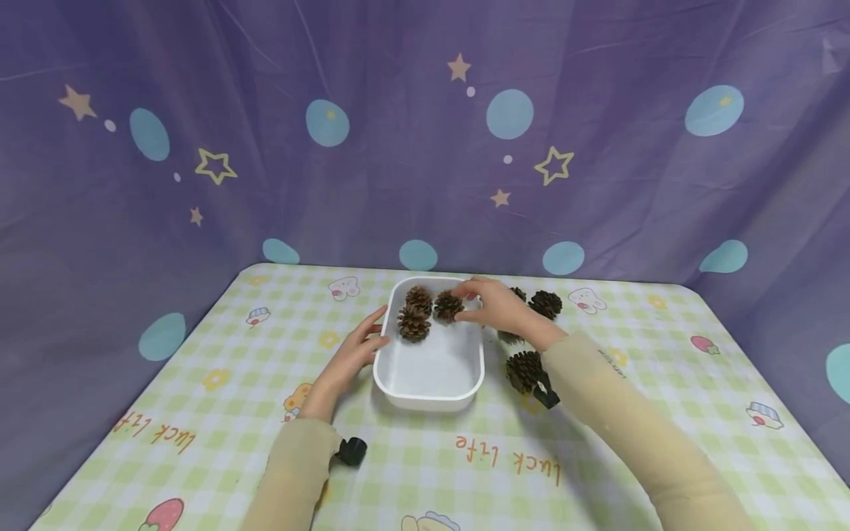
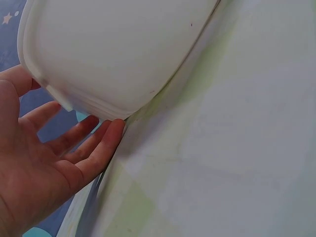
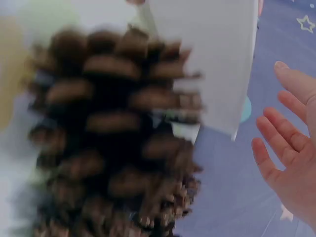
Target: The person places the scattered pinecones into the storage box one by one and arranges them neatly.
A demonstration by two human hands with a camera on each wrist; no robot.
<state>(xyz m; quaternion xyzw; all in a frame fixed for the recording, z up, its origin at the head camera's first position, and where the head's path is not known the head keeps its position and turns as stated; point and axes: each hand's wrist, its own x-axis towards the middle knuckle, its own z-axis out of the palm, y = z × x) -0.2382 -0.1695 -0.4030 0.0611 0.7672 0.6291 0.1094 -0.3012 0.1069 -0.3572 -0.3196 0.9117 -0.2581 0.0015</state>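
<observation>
Right hand [image 1: 494, 304], frame centre: fingers spread, nothing gripped, at the right edge of a pine cone [image 1: 448, 306] in your white plastic tub [image 1: 430, 369], upper half. Your left hand [image 1: 352, 358], fingers loosely extended, touches the tub's left side.

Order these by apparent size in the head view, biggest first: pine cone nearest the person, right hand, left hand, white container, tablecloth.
1. Tablecloth
2. White container
3. Left hand and right hand: too alike to rank
4. Pine cone nearest the person
</observation>
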